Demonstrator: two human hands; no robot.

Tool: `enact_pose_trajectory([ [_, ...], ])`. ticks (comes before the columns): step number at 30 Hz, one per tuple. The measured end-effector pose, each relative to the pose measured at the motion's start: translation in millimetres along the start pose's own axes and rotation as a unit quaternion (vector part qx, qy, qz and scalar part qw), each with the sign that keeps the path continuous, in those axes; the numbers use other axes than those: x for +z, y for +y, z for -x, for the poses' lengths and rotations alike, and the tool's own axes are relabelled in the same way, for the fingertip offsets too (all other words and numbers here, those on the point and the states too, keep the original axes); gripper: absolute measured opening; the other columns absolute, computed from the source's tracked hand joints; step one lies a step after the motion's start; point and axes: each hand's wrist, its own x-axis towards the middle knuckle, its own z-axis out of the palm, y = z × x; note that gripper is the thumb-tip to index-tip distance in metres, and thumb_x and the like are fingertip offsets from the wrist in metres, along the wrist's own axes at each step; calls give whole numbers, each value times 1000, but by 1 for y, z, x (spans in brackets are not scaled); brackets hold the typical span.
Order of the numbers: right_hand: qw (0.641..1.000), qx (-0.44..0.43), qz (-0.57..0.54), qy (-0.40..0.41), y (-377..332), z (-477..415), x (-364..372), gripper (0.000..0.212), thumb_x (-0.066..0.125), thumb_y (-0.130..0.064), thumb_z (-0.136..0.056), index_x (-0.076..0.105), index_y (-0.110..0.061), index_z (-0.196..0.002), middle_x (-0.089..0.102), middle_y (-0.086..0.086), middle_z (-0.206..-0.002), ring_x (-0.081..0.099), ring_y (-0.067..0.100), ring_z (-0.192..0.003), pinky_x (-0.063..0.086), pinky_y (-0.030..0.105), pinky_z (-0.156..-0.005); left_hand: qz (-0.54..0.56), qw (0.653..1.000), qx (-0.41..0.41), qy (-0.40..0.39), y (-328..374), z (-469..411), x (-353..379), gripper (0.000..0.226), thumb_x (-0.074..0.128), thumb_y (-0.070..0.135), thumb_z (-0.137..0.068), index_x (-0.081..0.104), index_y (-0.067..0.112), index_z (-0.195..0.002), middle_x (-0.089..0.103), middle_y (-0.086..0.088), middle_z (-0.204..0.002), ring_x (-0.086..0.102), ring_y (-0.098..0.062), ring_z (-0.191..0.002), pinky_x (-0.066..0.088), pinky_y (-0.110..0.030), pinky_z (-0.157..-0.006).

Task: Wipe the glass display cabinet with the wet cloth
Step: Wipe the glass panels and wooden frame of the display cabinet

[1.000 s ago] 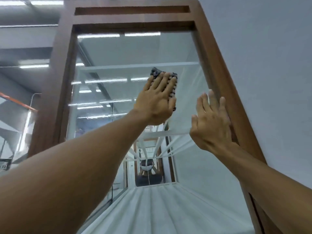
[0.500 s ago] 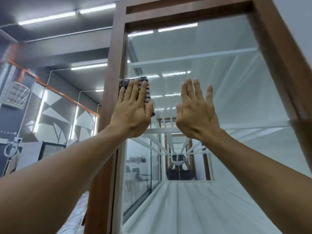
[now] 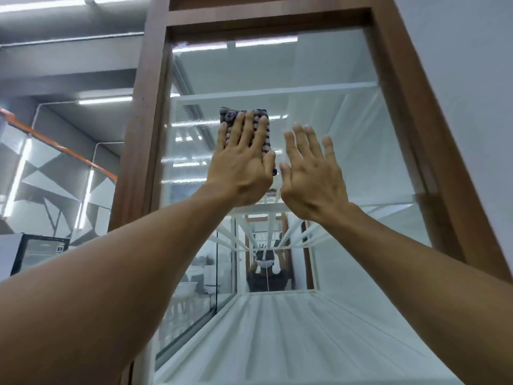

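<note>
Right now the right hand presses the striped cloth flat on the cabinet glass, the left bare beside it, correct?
No, hands swapped: in the head view the left hand presses the striped cloth flat on the cabinet glass, the right hand bare beside it.

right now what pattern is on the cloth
Dark purple-and-pale stripes on the cloth, clearest in the head view.
</note>
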Motion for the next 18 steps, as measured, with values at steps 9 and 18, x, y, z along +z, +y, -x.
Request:
enact_pose_trajectory([
  [9, 993, 94, 75, 13, 82, 39, -25, 72, 11, -46, -100, 6, -11, -162, -1, 17, -170, -9, 27, -158, -8, 52, -127, -5, 997, 74, -1, 90, -40, 12, 68, 19, 44, -108, -7, 18, -165, -14, -7, -172, -17, -21, -158, -14, -45, -128],
  [18, 988, 117, 71, 79, 108, 136, -14, 69, 18, -36, -102, 20, 5, -157, 19, 23, -166, 8, 31, -158, 7, 54, -128, -9, 987, 157, -21, 192, -52, 30, 68, 15, 44, -107, -8, 15, -164, -14, -8, -172, -18, -21, -158, -17, -46, -127],
])
